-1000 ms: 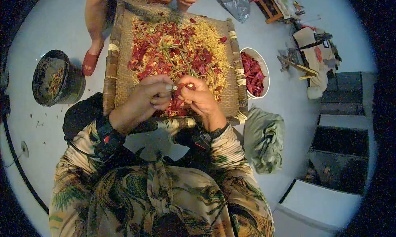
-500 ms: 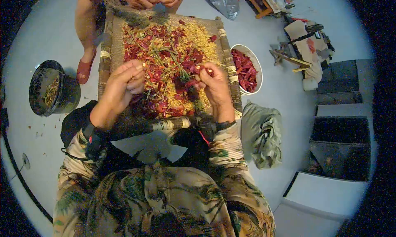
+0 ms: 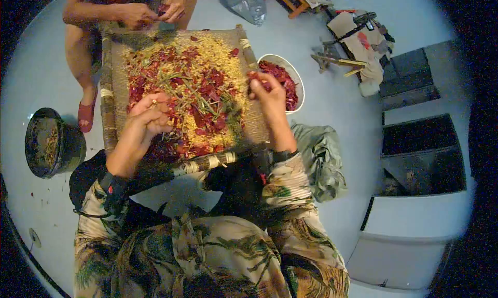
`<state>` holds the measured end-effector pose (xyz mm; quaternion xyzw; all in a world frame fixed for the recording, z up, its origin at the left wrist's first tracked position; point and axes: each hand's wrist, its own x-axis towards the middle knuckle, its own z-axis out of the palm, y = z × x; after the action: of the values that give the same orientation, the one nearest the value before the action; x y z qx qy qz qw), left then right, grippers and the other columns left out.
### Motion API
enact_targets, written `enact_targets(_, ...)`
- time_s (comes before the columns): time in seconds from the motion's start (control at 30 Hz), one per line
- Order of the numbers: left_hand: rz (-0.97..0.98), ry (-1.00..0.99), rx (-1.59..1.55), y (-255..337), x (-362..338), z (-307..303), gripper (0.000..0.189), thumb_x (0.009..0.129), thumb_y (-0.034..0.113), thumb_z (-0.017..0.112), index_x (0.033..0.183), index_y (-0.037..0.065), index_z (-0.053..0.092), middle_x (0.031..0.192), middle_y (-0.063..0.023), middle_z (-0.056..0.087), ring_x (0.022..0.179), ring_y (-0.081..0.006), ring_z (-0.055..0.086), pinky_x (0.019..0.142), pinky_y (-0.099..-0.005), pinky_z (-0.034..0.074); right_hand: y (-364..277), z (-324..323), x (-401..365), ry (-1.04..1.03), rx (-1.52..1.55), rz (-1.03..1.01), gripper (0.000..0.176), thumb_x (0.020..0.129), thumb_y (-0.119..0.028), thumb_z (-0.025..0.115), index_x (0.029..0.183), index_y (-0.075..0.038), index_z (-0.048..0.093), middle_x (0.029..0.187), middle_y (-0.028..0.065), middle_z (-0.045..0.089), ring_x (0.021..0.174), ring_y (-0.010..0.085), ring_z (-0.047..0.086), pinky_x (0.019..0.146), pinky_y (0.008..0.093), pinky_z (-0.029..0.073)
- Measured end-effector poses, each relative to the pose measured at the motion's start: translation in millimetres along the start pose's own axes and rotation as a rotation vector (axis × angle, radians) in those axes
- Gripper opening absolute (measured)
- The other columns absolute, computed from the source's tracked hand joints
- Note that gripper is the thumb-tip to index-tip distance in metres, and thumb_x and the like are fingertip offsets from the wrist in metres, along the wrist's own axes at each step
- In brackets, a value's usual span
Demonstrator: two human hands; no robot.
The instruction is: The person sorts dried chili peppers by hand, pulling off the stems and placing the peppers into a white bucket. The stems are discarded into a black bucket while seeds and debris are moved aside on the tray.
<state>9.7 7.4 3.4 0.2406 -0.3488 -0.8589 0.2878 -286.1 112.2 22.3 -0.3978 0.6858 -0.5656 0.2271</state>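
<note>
A woven tray [image 3: 254, 119] with a wooden frame lies in front of me, spread with dried red chili pieces [image 3: 210, 80], yellow seeds [image 3: 215, 46] and greenish stems. Over its left side, my left hand [image 3: 147, 122] is closed, thumb and finger pinched at a small pale bit too tiny to name. My right hand [image 3: 271, 94] hovers over the tray's right edge, beside a white bucket [image 3: 300, 85] of red chilies [image 3: 282, 76]. Its fingertips are shut on a dark red dried chili [image 3: 253, 76].
Across the tray sits another person, whose hands [image 3: 155, 13] hold a dark red piece. A black bucket [image 3: 72, 145] with scraps stands at left. A grey-green cloth bundle [image 3: 321, 160] lies at right; a plastic bag [image 3: 246, 4] and a cluttered cart [image 3: 353, 43] are farther back.
My right hand has moved right, from over the chilies to the tray edge near the white bucket. My left hand stays over the tray's left side. The whole view has shifted.
</note>
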Motion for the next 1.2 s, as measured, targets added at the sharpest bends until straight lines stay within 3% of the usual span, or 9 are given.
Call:
enact_targets(0.17,-0.041,-0.028,-0.064,-7.4,2.5,-7.3,0.017,0.083,0.005,0.051,0.100,0.006,0.052,0.081,-0.0003,0.051,0.068,-0.0097,0.050,0.062,-0.0271,0.048,32.7,-92.6,61.5,0.344,-0.126,-0.097,0.033,0.081,-0.016,0.065,0.109,0.001,0.058,0.100,0.0117,0.062,0.086,0.0184,0.059,0.076,0.0307,0.049)
enact_targets(0.27,-0.034,-0.056,-0.056,-7.3,3.3,-7.8,0.013,0.082,0.005,0.053,0.095,0.007,0.052,0.079,0.0005,0.050,0.068,-0.0082,0.049,0.060,-0.0243,0.046,48.8,-119.1,70.9,0.515,-0.223,-0.086,0.034,0.083,-0.019,0.063,0.110,0.000,0.057,0.092,0.0062,0.062,0.075,0.0119,0.057,0.063,0.0270,0.047)
enact_targets(0.37,-0.006,0.018,0.058,2.9,-4.1,6.3,0.009,0.083,0.007,0.055,0.091,0.010,0.051,0.077,0.0020,0.050,0.067,-0.0067,0.049,0.058,-0.0221,0.044,90.2,-153.1,87.1,0.470,-0.273,0.029,0.036,0.083,-0.021,0.064,0.111,0.000,0.057,0.094,0.0060,0.062,0.077,0.0122,0.057,0.064,0.0252,0.045)
enact_targets(0.53,-0.015,-0.042,0.008,-6.0,4.2,-2.1,0.012,0.088,0.022,0.058,0.086,0.014,0.050,0.074,0.0056,0.048,0.063,-0.0045,0.046,0.053,-0.0201,0.038,32.1,-73.3,50.8,0.112,-0.116,0.191,0.028,0.083,-0.019,0.063,0.101,0.002,0.063,0.086,0.0066,0.065,0.075,0.0149,0.060,0.067,0.0287,0.049)
enact_targets(0.67,-0.004,0.010,-0.002,-11.7,8.3,-10.7,0.016,0.091,0.028,0.053,0.086,0.014,0.047,0.069,0.0065,0.044,0.053,-0.0027,0.039,0.045,-0.0174,0.029,31.9,-2.3,29.2,-0.459,-0.656,-0.102,0.021,0.083,-0.019,0.063,0.091,-0.001,0.064,0.078,0.0047,0.063,0.071,0.0115,0.057,0.065,0.0276,0.046)
enact_targets(0.73,-0.020,0.075,-0.005,-14.8,10.6,-12.0,0.016,0.091,0.027,0.052,0.085,0.014,0.048,0.068,0.0059,0.044,0.051,-0.0031,0.038,0.043,-0.0183,0.029,25.2,34.0,3.1,-0.565,-0.914,-0.189,0.028,0.080,-0.031,0.062,0.090,-0.005,0.065,0.080,0.0145,0.064,0.076,0.0304,0.062,0.069,0.0393,0.047)
enact_targets(0.93,-0.008,-0.001,0.083,-23.5,13.5,-18.8,0.017,0.092,0.024,0.050,0.082,0.011,0.048,0.067,0.0025,0.045,0.050,-0.0051,0.038,0.046,-0.0216,0.031,56.9,101.7,-28.0,-0.674,-1.385,-0.122,0.032,0.079,-0.036,0.062,0.084,-0.005,0.064,0.081,0.0186,0.063,0.080,0.0369,0.061,0.069,0.0448,0.047)
enact_targets(1.07,0.010,0.015,0.164,-27.2,15.2,-22.6,0.014,0.091,0.022,0.051,0.083,0.011,0.050,0.063,0.0040,0.045,0.050,-0.0051,0.039,0.045,-0.0208,0.031,84.8,106.3,-27.6,-0.473,-1.045,-0.111,0.030,0.078,-0.033,0.065,0.077,-0.003,0.062,0.070,0.0143,0.061,0.065,0.0281,0.060,0.061,0.0395,0.046)
enact_targets(1.2,0.002,0.080,0.306,-30.1,14.7,-20.5,0.014,0.088,0.024,0.056,0.087,0.011,0.054,0.063,0.0046,0.048,0.053,-0.0050,0.042,0.047,-0.0202,0.032,70.6,96.3,-15.2,-0.426,-0.229,0.255,0.024,0.082,-0.028,0.064,0.070,-0.007,0.058,0.062,0.0032,0.055,0.054,0.0123,0.050,0.050,0.0273,0.039)
